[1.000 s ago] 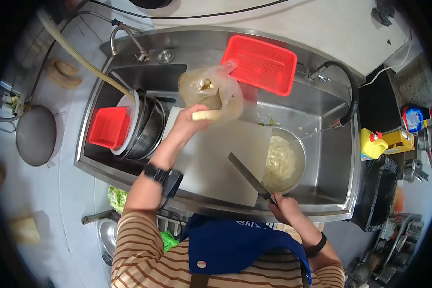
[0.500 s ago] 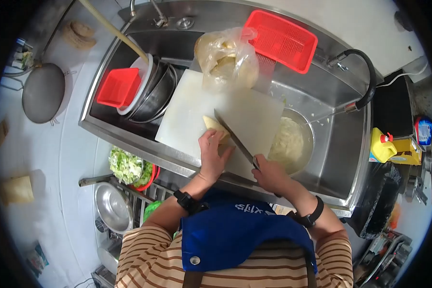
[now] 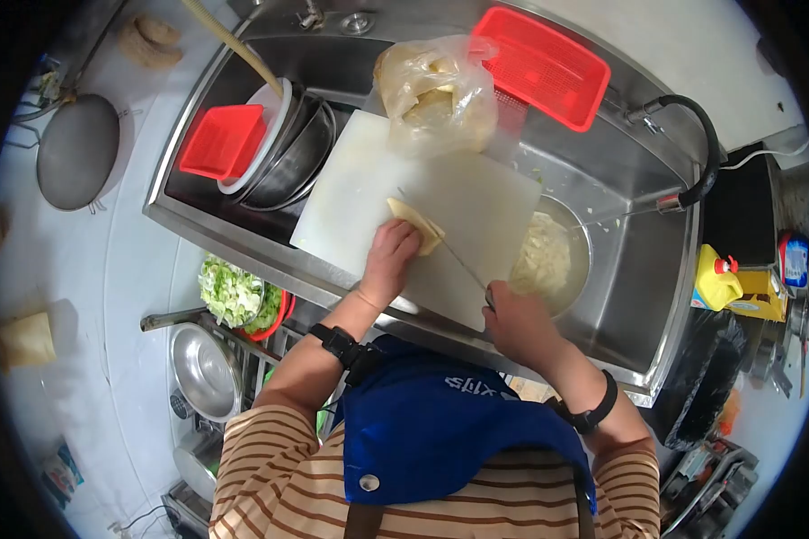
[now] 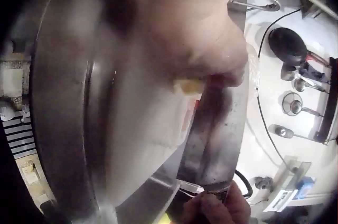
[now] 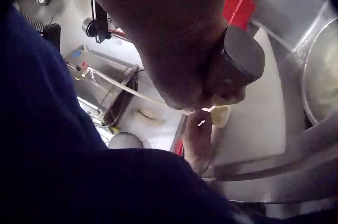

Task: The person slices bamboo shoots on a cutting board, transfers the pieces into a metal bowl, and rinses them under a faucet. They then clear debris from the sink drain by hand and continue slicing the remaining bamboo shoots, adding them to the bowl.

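A white cutting board (image 3: 342,202) lies across the sink. On it, my left hand (image 3: 390,262) holds a pale yellow vegetable piece (image 3: 408,216) down with bent fingers. My right hand (image 3: 520,322) grips a kitchen knife (image 3: 464,264) by its dark handle (image 5: 240,57). The blade runs along the right side of the piece, close to my left fingertips. At the board's far edge sits a clear plastic bag (image 3: 440,103) with yellowish pieces inside. To the right, a metal bowl (image 3: 587,269) contains pale slices (image 3: 544,251) in water.
A red perforated basket (image 3: 548,67) sits at the sink's back. Stacked bowls (image 3: 301,153) and a small red basket (image 3: 220,144) fill the left basin. A black-hosed faucet (image 3: 712,148) arches over the right basin. Chopped greens (image 3: 229,289) stand below the sink's front edge.
My left hand has come down from beside the bag with the vegetable piece and set it on the board. The knife has moved left and up against it. The head view has shifted.
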`<state>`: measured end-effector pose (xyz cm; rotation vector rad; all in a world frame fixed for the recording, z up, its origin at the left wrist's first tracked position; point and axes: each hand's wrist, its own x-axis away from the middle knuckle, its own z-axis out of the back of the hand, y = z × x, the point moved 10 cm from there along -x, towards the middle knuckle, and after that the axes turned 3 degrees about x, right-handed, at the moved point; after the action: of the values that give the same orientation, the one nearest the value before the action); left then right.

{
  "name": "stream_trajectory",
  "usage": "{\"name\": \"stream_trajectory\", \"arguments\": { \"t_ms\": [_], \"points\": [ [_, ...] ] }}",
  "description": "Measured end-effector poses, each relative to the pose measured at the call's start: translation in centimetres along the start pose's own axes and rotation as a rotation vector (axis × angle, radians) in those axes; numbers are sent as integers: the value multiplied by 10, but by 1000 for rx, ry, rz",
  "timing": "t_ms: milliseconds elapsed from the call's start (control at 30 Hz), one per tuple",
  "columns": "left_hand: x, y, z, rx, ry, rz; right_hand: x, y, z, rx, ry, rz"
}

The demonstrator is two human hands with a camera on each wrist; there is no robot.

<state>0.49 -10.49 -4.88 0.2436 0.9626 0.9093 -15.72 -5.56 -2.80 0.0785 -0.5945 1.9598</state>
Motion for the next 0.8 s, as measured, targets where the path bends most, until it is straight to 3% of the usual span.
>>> {"name": "stream_trajectory", "arguments": {
  "t_ms": [267, 500, 600, 700, 800],
  "points": [
    [-2, 3, -4, -59, -67, 8, -10, -14, 2, 24, -18, 8],
    [-5, 0, -5, -61, -127, -29, -42, 1, -35, -16, -41, -56],
    [-16, 2, -13, -37, -262, -102, -25, 26, -34, -233, -24, -139],
    [-23, -11, -33, -112, -405, -106, -1, 51, -28, -233, 87, -221],
    [-28, -15, -51, -48, -477, -113, 16, 63, -27, -200, 19, -314]
  ]
}}
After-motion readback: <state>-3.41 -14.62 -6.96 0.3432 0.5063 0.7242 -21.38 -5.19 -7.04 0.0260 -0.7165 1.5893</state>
